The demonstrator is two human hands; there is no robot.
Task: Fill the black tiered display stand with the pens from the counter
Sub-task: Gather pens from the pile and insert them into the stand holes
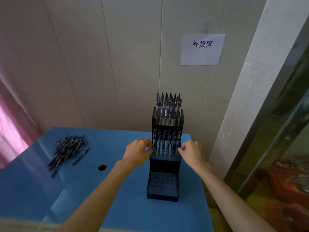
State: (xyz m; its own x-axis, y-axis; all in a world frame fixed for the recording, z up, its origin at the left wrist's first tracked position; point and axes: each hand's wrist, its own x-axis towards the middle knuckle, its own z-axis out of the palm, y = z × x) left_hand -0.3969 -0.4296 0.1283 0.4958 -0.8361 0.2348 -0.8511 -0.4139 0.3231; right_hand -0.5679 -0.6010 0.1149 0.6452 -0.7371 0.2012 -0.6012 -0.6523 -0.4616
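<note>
The black tiered display stand (164,164) stands upright near the right edge of the blue counter (117,198). Pens fill its top tier (168,108), and more pens stand in the middle tier (166,141). The bottom tier (163,181) shows rows of empty holes. My left hand (138,153) is at the middle tier's left side, its fingertips pinching the outermost pen there. On the tier's right side, my right hand (191,154) pinches the outermost pen. A pile of loose dark pens (68,149) lies on the counter's far left.
A round hole (102,167) is cut in the counter between the pile and the stand. White wall panels with a paper sign (202,49) rise behind. A pink curtain (10,131) hangs at left; a glass-fronted cabinet (275,164) stands close at right.
</note>
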